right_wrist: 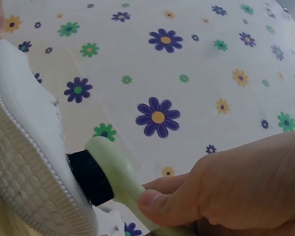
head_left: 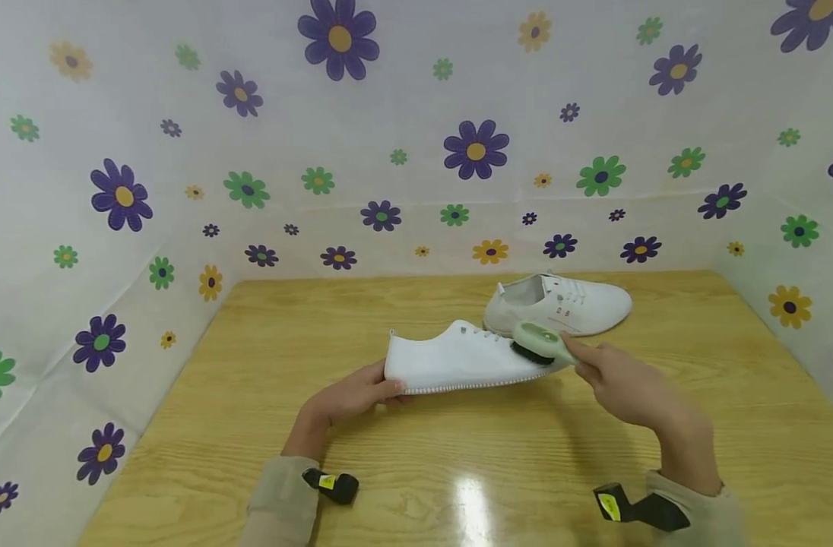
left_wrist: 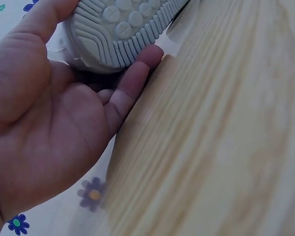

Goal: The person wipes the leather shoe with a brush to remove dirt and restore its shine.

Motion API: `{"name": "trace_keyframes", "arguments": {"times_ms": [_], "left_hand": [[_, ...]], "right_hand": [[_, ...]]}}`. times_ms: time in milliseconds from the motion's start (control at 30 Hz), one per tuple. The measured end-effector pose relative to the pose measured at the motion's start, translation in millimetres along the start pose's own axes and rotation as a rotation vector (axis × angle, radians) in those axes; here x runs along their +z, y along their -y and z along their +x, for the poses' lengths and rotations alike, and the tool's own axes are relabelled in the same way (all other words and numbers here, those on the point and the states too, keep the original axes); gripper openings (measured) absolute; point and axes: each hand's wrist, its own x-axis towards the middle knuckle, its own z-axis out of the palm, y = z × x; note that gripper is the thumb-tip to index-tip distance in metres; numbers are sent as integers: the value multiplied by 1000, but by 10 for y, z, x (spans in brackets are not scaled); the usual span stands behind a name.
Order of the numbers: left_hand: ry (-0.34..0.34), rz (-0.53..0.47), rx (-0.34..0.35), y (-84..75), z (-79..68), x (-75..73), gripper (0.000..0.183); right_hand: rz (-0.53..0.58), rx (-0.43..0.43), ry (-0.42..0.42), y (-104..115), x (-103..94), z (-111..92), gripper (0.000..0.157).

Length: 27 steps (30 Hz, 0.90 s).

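A white sneaker is held just over the wooden table, its toe pointing right. My left hand grips it by the heel, thumb on the near side. In the left wrist view the ridged sole tilts toward the camera above the curled fingers. My right hand holds a pale green shoe brush by its handle. The brush's dark bristles press against the sneaker's upper near the toe, as the right wrist view shows.
Behind the held shoe a second white sneaker lies on the wooden table, toe to the right, with small red marks on its side. A flower-printed white sheet stands around the table's back and sides.
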Motion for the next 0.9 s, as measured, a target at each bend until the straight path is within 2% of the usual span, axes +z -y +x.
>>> {"name": "trace_keyframes", "arguments": {"times_ms": [100,200,367,500,633,700,800,900], "left_hand": [[-5,3,17,-13,-16,-12,46],[-16,24,35,-23,-16,-4,47],[-108,150,38,-42,7,28,55],[-169,169,48,-74,8,42,56],[-158,138,68,-91,25,61,58],[-147,134,73,-92,36,73,58],[-136,128,76,-97,45,89,58],[-154,120,83,-90,42,92,59]], "right_hand": [[26,51,20,-112,-70,-61,47],[50,39,19,-181,-88,-75,47],[78,-36,26,-164,-36,-28,47],[96,-9,31,-219,-33,-55,50],[62,83,70,-315,-88,-136,51],[71,101,103,-315,-101,-153,51],[107,82,140,-245,-94,-142,54],[133,85,155,-132,-74,-112,56]]}}
